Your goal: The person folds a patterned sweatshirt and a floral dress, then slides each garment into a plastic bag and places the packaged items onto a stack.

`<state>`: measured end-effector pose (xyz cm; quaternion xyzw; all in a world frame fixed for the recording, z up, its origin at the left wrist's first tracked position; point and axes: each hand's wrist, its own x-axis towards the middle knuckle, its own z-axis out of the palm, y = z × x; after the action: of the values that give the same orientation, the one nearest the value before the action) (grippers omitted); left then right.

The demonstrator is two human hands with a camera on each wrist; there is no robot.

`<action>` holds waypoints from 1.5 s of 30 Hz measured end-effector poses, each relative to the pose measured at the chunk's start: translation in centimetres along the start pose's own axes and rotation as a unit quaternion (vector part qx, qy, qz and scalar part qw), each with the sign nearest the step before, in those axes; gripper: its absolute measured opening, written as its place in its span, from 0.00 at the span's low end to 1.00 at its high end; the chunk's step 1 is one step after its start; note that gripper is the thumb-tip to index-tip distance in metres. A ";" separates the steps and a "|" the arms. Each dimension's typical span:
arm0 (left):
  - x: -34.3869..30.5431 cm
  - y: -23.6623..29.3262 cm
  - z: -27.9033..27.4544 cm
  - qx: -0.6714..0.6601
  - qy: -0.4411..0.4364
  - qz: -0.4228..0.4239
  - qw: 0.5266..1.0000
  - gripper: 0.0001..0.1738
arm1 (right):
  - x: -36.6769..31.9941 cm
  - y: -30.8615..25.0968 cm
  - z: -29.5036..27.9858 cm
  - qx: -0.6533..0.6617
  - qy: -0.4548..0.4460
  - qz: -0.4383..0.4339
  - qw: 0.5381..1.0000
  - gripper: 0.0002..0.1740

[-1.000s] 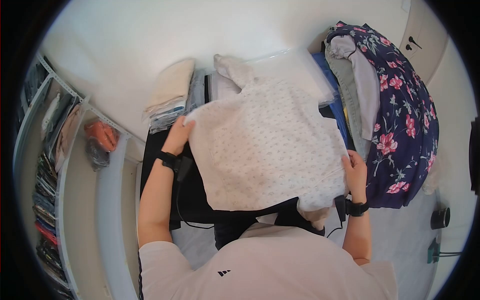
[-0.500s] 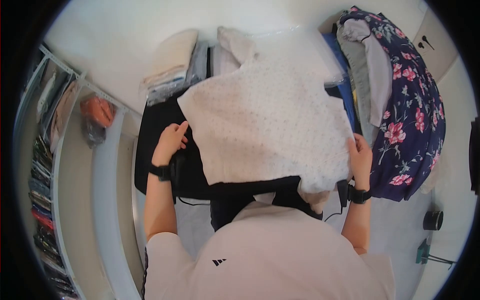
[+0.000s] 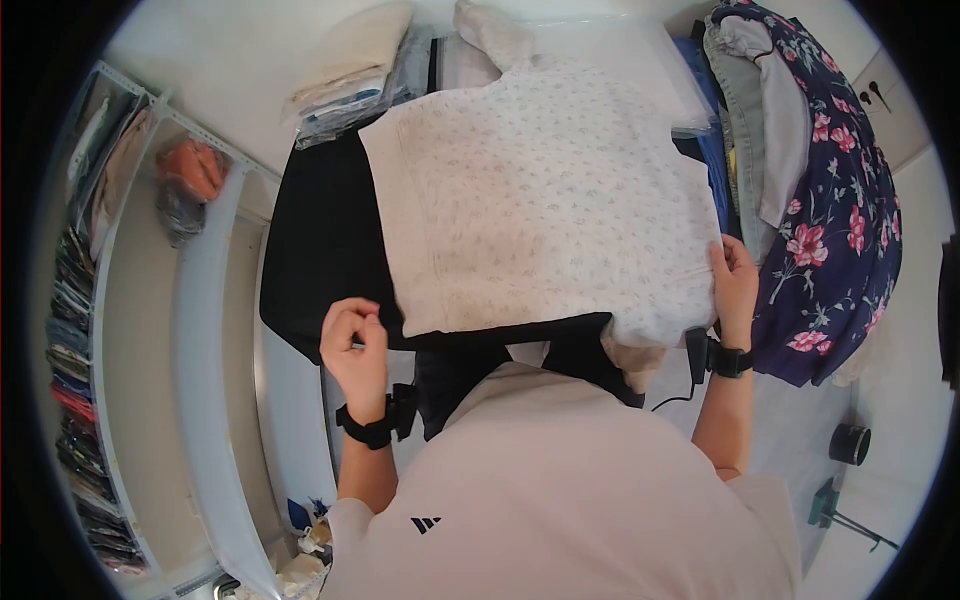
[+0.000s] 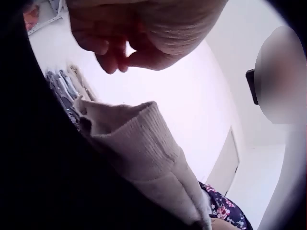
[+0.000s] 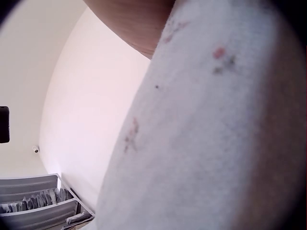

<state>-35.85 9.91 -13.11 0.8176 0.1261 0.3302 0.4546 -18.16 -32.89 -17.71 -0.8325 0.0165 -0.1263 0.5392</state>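
Evidently, the pale floral-print garment (image 3: 560, 210) lay spread across the table (image 3: 312, 235), front and centre of the person, its body largely smooth. The right hand (image 3: 737, 285) pinched its side edge near the shoulder. The left hand (image 3: 355, 345) was just beside the lower corner, apart from the fabric, its fingers loosely curled near the thumb with nothing between them.

To handle the cloth well, a light, steady pinch on the right looked best, with the left fingers meeting the near corner and drawing gently outward — a hard tug would have skewed the body and creased the soft knit. The near sleeve (image 3: 642, 325) went over the front edge, its end by the person's legs, so it probably needed lifting rather than dragging.

As for edges, the garment's near side ran close to the front of the table. Beyond it, one sleeve (image 3: 492, 38) reached between the folded stack (image 3: 350, 75) and the clear plastic bags (image 3: 645, 70), tight quarters for any sweep. Toward the right, the dark flowered clothing (image 3: 850, 230) crowded the right arm — the left side, where black surface showed, offered the easier room for moving.
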 end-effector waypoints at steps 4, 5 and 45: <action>-1.7 -3.4 -1.0 -0.012 -0.039 -0.004 0.999 0.08 | -0.4 -0.5 0.0 0.014 0.009 0.003 1.000 0.15; -1.1 -2.3 -0.8 -0.014 -0.042 -0.002 0.999 0.08 | -0.7 -0.5 -0.1 0.014 0.013 0.004 1.000 0.15; 2.6 -2.6 -1.1 0.083 -0.275 -0.032 0.957 0.11 | -4.1 -11.3 -6.0 0.391 -0.283 0.225 0.846 0.24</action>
<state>-34.36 13.38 -13.81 0.9073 0.0495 0.0667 0.4122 -24.74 -32.88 -6.00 -0.5255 -0.0004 0.2435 0.8152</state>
